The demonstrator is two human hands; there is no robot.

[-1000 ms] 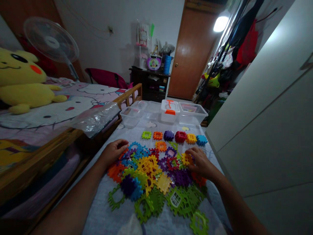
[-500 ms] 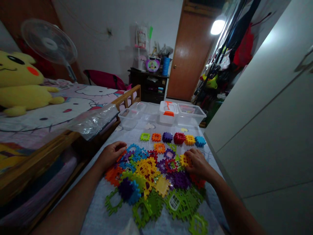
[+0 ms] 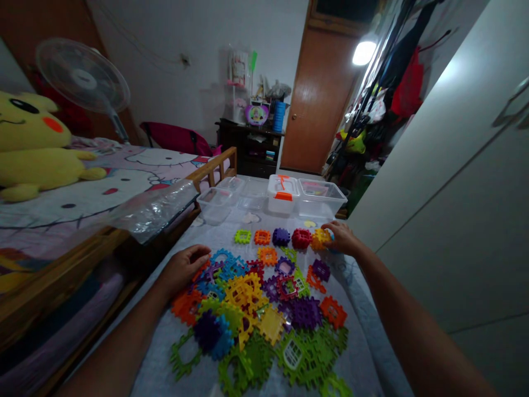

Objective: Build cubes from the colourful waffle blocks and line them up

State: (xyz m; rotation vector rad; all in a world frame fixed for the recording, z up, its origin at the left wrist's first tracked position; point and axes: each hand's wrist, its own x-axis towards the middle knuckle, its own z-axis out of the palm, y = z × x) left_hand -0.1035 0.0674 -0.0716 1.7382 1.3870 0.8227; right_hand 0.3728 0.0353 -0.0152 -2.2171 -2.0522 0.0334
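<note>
- Two hands, apart: right hand (image 3: 342, 238) closes on yellow tiles (image 3: 319, 239) beside the red stack (image 3: 301, 239).
- Left hand (image 3: 184, 270) rests at the left edge of the loose pile (image 3: 247, 291); its hold cannot be told.
- Hazard: a sideways release could topple the red stack.

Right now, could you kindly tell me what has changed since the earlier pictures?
The right hand has moved forward from the pile of interlocking pieces to the yellow stack, apparently carrying the yellow piece it held; whether it has let go is unclear. A purple piece now shows where the hand was. The left hand stays at the pile's left edge; the orange-latched box is unmoved.
</note>
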